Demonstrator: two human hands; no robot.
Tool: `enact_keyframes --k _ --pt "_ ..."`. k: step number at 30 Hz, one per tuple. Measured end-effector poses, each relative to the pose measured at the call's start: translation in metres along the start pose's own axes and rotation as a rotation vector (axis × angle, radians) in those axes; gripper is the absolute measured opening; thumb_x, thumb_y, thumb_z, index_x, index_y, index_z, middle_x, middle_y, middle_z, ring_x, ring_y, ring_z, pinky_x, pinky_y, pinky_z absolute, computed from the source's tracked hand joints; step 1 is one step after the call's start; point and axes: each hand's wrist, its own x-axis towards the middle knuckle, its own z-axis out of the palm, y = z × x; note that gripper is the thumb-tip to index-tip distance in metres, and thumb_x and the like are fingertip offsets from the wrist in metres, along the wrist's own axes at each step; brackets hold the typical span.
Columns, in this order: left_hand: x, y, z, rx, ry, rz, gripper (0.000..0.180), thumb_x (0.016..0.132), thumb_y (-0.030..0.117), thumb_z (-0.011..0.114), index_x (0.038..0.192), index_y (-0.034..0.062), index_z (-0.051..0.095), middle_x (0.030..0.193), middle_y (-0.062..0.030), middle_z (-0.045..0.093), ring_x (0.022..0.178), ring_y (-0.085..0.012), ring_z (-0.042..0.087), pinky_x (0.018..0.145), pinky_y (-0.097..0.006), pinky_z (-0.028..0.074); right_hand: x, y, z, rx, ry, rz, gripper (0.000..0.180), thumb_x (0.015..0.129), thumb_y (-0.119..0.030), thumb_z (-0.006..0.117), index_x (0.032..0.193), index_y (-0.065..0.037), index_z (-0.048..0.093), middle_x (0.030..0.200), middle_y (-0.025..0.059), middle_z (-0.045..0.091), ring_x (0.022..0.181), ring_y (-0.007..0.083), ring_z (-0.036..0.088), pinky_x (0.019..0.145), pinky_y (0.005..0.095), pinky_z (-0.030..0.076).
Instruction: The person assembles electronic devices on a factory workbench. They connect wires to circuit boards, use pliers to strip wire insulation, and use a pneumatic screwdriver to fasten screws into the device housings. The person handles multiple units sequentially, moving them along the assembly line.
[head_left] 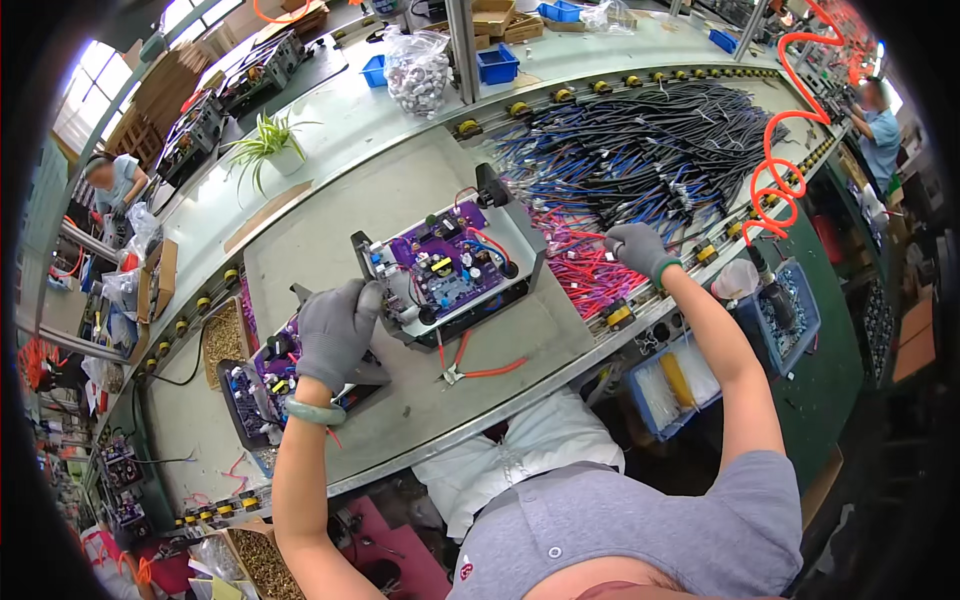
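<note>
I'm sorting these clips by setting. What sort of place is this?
Most likely an electronics assembly line: a purple circuit board in a metal case, heaps of wire bundles, and parts bins along a long workbench.

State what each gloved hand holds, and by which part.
The left hand grips the metal chassis with the purple board by its left end. The right hand reaches into the red wires; whether it grips one cannot be told.

L hand (338, 330) curled; R hand (637, 248) reaching out.
</note>
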Motion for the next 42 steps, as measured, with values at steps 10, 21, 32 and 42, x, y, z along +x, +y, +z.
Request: enact_keyframes --k 10,21,32,42 --pt "-0.006 0.032 -0.010 0.123 0.553 0.241 0.032 0.087 0.023 0.063 0.115 0.0079 0.061 0.098 -0.0138 0.065 0.076 -0.0337 0.061 0.077 -0.043 0.048 -0.044 -0.048 -0.032 0.855 -0.016 0.048 0.017 0.095 -0.016 0.054 0.092 -0.002 0.062 0.074 0.0072 0.067 0.059 0.0131 0.062 0.055 0.0275 0.049" --pt "-0.023 0.137 0.067 -1.037 0.107 0.031 0.013 0.085 0.010 0.070 0.097 0.0033 0.069 0.087 -0.0076 0.071 0.078 -0.0143 0.067 0.070 -0.028 0.053 -0.081 -0.166 -0.032 0.735 -0.039 -0.641 0.020 0.087 -0.020 0.071 0.097 -0.003 0.070 0.091 0.0104 0.066 0.078 0.0244 0.064 0.068 0.0340 0.050" --pt "0.048 0.075 0.020 -0.635 0.267 0.036 0.016 0.088 0.028 0.065 0.094 0.0144 0.071 0.080 -0.0134 0.069 0.073 -0.0323 0.068 0.066 -0.041 0.054 -0.020 -0.194 -0.075 0.850 0.166 -0.387 0.009 0.085 -0.010 0.069 0.093 -0.006 0.068 0.074 0.0135 0.066 0.069 0.0269 0.067 0.063 0.0354 0.052" --pt "0.084 0.052 0.035 -0.346 -0.126 -0.011 0.016 0.086 0.022 0.062 0.098 0.0191 0.073 0.094 -0.0091 0.070 0.086 -0.0294 0.068 0.078 -0.038 0.053 0.043 -0.206 -0.067 0.042 0.082 -0.817 0.006 0.080 -0.020 0.071 0.085 -0.017 0.072 0.099 0.0062 0.065 0.098 0.0283 0.061 0.085 0.0409 0.049"
